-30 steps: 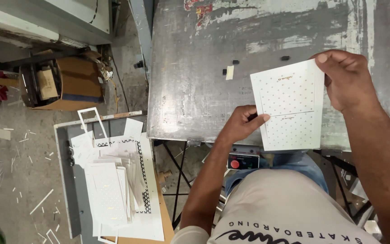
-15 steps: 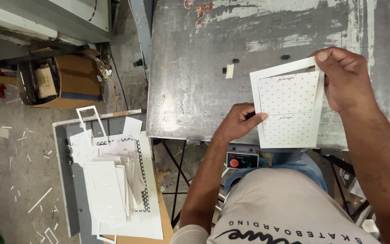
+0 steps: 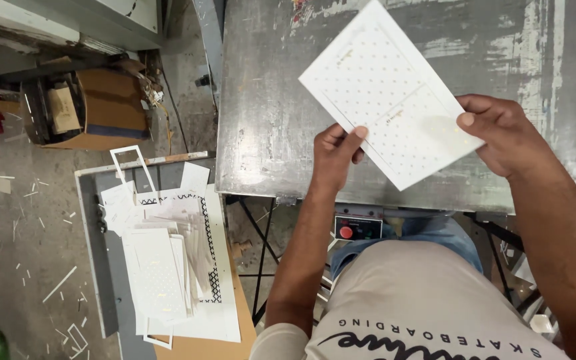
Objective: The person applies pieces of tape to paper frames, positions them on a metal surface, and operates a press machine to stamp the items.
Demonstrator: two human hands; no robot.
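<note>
Both my hands hold one white card sheet dotted with small marks, lifted and turned askew above the worn grey metal table. My left hand pinches its lower left edge. My right hand grips its lower right edge, thumb on top. The sheet's far corner points up and away from me.
To my left, a low grey stand carries a pile of white card sheets and cut-out frames. A brown cardboard box sits on the littered floor beyond it. A red button on a control box sits under the table edge.
The sheet has been lifted off the table and rotated counter-clockwise, its top swinging left. My right hand slid from the top right corner down to the lower right edge.
</note>
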